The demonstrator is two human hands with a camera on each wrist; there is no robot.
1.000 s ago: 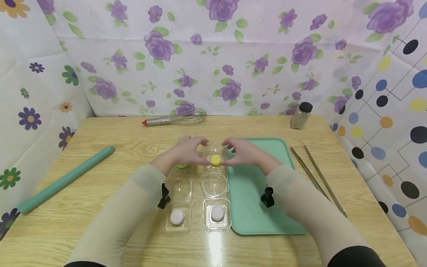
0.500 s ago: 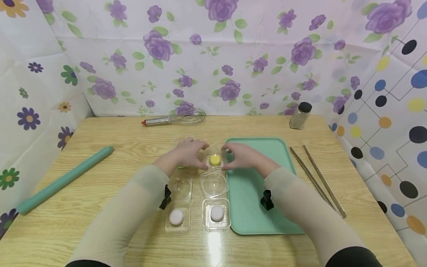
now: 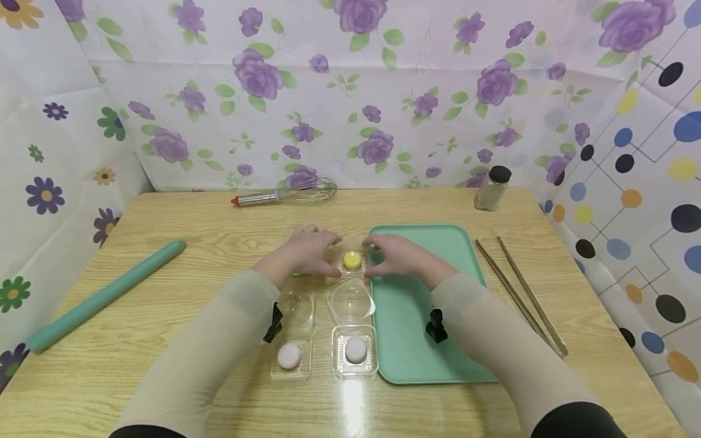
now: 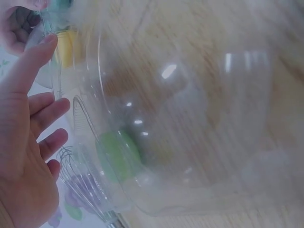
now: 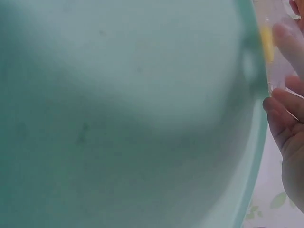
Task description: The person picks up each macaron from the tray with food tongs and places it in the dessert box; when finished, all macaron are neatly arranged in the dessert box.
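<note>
In the head view, a clear plastic box (image 3: 346,250) with a yellow macaron (image 3: 352,261) sits at the tray's left edge. My left hand (image 3: 311,250) is at its left side, thumb and fingers spread and loosely bent. On the other side, my right hand (image 3: 398,255) lies over the tray edge in a like pose, fingertips near the box. Contact with the box cannot be told. A green macaron (image 4: 118,154) in another clear box shows in the left wrist view; the left hand mostly hides it in the head view.
Two clear boxes with pale macarons (image 3: 356,350) (image 3: 289,356) lie in front, lids (image 3: 350,302) folded back. A green tray (image 3: 411,340), tongs (image 3: 520,292) and a black-capped jar (image 3: 492,188) stand right. A whisk (image 3: 285,193) lies behind, a green rolled stick (image 3: 109,295) left.
The thumbs have moved slightly apart and toward me, away from the front of the yellow macaron's box. The box looks lower than a second ago and now stays in place.
</note>
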